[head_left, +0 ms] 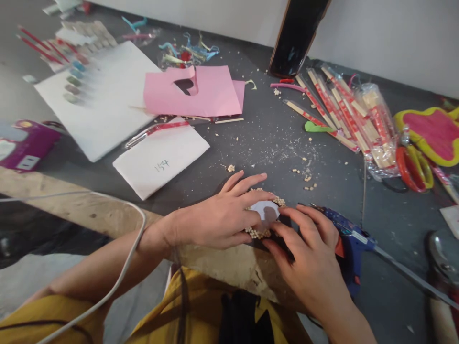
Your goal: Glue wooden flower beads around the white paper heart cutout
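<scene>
A small piece ringed with pale beige beads lies at the table's near edge, with a white paper shape on top of it. My left hand reaches over it from the left, fingers spread, some of them resting on the paper and the beads. From the right my right hand touches the paper and the rim with bent fingertips, thumb at the lower edge. Both hands hold the piece between them and partly cover it. Just behind my right hand lies a blue glue gun.
Folded white paper marked 154, pink paper and a large white sheet lie left. Wrapped chopsticks, red-yellow scissors and a black phone stand or lie right. A white cable crosses my left forearm.
</scene>
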Action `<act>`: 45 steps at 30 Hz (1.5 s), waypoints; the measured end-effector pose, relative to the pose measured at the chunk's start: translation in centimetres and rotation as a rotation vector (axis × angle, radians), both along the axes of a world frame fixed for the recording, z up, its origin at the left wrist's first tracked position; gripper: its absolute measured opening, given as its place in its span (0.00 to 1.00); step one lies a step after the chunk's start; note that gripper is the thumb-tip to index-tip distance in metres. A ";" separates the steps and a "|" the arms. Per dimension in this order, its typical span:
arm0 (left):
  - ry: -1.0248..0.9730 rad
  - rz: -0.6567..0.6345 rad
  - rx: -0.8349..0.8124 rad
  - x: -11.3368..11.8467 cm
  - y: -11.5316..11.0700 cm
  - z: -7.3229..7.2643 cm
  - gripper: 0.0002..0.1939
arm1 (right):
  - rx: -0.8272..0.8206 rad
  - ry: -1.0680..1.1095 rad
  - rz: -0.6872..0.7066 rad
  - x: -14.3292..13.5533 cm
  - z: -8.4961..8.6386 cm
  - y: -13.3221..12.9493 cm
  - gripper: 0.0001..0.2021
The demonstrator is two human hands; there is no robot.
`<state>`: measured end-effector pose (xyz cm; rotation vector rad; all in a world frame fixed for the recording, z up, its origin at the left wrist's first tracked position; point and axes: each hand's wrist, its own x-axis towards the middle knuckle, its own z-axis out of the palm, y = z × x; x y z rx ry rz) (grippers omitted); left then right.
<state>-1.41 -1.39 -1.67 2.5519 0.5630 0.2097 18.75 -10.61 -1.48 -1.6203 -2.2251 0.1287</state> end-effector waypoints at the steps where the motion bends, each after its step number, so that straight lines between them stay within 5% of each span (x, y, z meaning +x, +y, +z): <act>1: 0.002 -0.001 -0.002 0.0 0.0 0.1 0.09 | 0.007 0.001 -0.004 0.1 0.0 0.0 0.06; 25: 0.054 0.035 0.021 0.4 -0.4 0.7 0.11 | 0.098 -0.014 -0.027 1.5 0.5 -0.8 0.09; 34: 0.007 0.329 0.201 1.9 -4.1 0.7 0.09 | 0.104 0.038 -0.099 1.8 -0.1 -2.0 0.11; 45: -0.031 0.441 0.206 3.2 -5.5 -0.4 0.07 | 0.112 0.159 -0.474 4.0 3.1 -3.4 0.10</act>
